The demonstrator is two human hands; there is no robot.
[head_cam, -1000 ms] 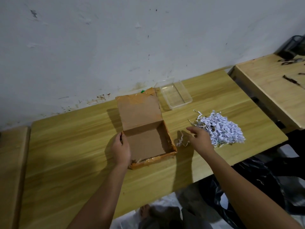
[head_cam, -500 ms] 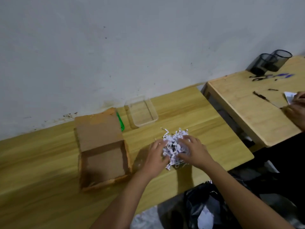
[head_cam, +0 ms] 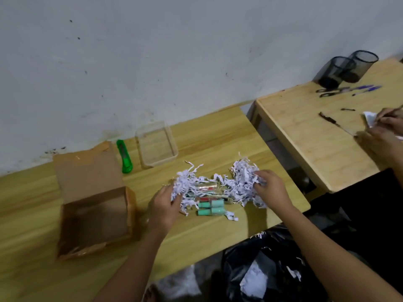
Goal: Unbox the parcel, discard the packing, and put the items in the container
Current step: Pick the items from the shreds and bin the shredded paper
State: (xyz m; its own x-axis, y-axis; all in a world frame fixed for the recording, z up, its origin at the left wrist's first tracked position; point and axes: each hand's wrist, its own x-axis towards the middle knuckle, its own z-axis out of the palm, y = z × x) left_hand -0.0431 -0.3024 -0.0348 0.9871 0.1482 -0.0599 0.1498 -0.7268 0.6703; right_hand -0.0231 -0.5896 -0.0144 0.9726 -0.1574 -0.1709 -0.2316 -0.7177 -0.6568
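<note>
The shredded paper, one clump half a second earlier, had been pulled apart: left hand and right hand each gripped a share. Between them lay the exposed teal tubes on the table.

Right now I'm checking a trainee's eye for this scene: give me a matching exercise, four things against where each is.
Things:
1. cardboard box
2. green utility knife
3. clear container
4. black bag

Places:
A. on the floor below the table's near edge
B. beside the wall, right of the knife
C. open, at the table's left
D. between box flap and container

Pairs: 1-C, 2-D, 3-B, 4-A
</note>
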